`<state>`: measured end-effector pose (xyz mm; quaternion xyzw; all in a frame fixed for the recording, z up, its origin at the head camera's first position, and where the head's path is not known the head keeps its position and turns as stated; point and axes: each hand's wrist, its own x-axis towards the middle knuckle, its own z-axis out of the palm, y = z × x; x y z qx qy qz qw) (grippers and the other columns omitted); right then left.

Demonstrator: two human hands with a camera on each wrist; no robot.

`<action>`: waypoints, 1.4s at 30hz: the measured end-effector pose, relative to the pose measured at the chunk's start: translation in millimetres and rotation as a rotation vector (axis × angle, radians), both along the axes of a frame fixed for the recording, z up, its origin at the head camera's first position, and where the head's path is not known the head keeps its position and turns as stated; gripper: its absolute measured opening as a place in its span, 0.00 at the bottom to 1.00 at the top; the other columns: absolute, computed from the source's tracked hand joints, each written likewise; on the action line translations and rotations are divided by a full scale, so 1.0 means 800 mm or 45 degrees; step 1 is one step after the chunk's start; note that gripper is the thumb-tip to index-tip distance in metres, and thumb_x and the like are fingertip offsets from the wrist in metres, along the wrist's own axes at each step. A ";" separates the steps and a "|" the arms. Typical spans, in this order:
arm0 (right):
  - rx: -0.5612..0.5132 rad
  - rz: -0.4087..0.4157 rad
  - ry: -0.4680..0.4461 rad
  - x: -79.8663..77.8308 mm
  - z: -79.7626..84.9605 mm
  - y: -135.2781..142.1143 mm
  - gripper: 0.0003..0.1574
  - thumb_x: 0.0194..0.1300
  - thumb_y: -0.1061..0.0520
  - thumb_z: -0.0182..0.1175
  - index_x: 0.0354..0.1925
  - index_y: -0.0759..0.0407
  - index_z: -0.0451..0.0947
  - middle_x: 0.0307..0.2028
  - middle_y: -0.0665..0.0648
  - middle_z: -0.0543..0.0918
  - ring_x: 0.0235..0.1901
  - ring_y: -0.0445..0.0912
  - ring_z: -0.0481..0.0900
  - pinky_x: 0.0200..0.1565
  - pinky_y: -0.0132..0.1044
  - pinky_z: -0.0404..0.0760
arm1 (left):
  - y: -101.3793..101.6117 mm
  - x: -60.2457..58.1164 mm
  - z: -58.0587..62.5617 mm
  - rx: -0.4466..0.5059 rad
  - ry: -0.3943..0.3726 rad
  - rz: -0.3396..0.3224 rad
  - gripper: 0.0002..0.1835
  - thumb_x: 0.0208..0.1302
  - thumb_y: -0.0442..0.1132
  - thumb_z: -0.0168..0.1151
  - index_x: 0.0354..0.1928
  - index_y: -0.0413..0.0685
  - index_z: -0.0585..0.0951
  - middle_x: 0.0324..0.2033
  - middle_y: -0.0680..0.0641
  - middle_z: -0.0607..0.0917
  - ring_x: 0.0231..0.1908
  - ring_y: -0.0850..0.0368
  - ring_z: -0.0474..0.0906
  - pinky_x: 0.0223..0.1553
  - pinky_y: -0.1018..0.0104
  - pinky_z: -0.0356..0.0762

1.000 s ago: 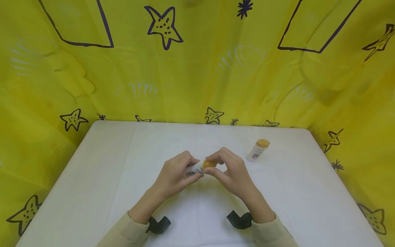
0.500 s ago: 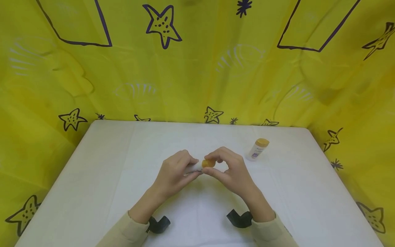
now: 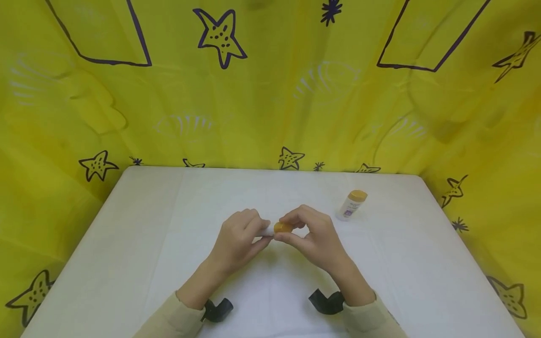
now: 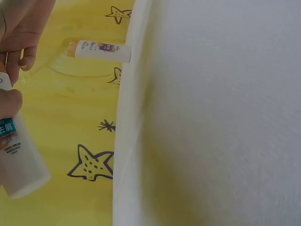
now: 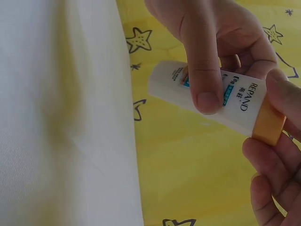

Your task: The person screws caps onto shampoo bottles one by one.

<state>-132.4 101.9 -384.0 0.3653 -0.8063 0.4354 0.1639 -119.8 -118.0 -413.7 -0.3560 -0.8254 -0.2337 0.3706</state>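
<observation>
My left hand point(image 3: 237, 237) grips a small white shampoo-type bottle point(image 5: 162, 82) around its body, the thumb lying across the printed label in the right wrist view. Its orange cap point(image 5: 269, 123) sits on the bottle's end. My right hand point(image 3: 316, 237) pinches that cap between thumb and fingers. Both hands meet above the middle of the table, with the bottle lying nearly sideways between them. In the left wrist view the held bottle's white base shows low at the left edge. A second white bottle point(image 3: 351, 206) with an orange cap stands upright beyond my right hand.
A white cloth covers the table point(image 3: 190, 188). Behind it hangs a yellow curtain point(image 3: 253, 103) with drawn stars and shells, which also runs down both sides. Black wrist mounts point(image 3: 217, 310) sit under the sleeves.
The held bottle has turned, so its print no longer shows in the head view. Both hands have shifted slightly left and stay on the bottle and cap. The standing bottle stays put.
</observation>
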 end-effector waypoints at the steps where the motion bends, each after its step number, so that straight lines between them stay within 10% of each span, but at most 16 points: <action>1: -0.001 -0.001 0.001 0.000 0.000 0.000 0.19 0.51 0.53 0.78 0.40 0.51 0.82 0.34 0.43 0.85 0.34 0.36 0.80 0.36 0.32 0.80 | 0.000 0.000 0.000 0.002 0.012 0.001 0.16 0.51 0.37 0.77 0.36 0.44 0.77 0.25 0.52 0.73 0.24 0.59 0.66 0.25 0.70 0.65; 9: -0.051 0.029 0.010 -0.005 0.000 -0.001 0.20 0.50 0.58 0.78 0.43 0.52 0.83 0.36 0.46 0.85 0.35 0.38 0.80 0.37 0.33 0.80 | 0.002 -0.001 -0.002 0.108 -0.021 0.002 0.18 0.49 0.39 0.80 0.36 0.44 0.78 0.25 0.52 0.74 0.24 0.60 0.69 0.25 0.70 0.69; 16: -0.085 0.083 -0.161 -0.008 -0.002 -0.003 0.33 0.55 0.60 0.75 0.59 0.55 0.77 0.46 0.52 0.85 0.39 0.42 0.84 0.39 0.38 0.84 | 0.000 0.002 0.001 0.528 -0.469 -0.141 0.19 0.50 0.39 0.79 0.40 0.48 0.79 0.34 0.53 0.82 0.31 0.62 0.79 0.33 0.66 0.79; 22: -0.055 0.086 -0.347 -0.008 -0.008 -0.008 0.25 0.61 0.56 0.71 0.55 0.51 0.78 0.41 0.49 0.86 0.36 0.41 0.85 0.40 0.39 0.85 | 0.001 0.002 0.009 0.696 -0.705 -0.151 0.20 0.54 0.38 0.77 0.46 0.50 0.79 0.39 0.53 0.84 0.35 0.59 0.80 0.34 0.62 0.81; 42: -0.122 0.112 -0.388 -0.013 -0.027 -0.013 0.16 0.62 0.61 0.69 0.49 0.55 0.80 0.43 0.51 0.87 0.40 0.44 0.85 0.42 0.37 0.85 | -0.011 -0.003 0.008 0.740 -0.990 -0.365 0.18 0.58 0.31 0.73 0.49 0.50 0.81 0.45 0.49 0.85 0.46 0.56 0.82 0.46 0.58 0.85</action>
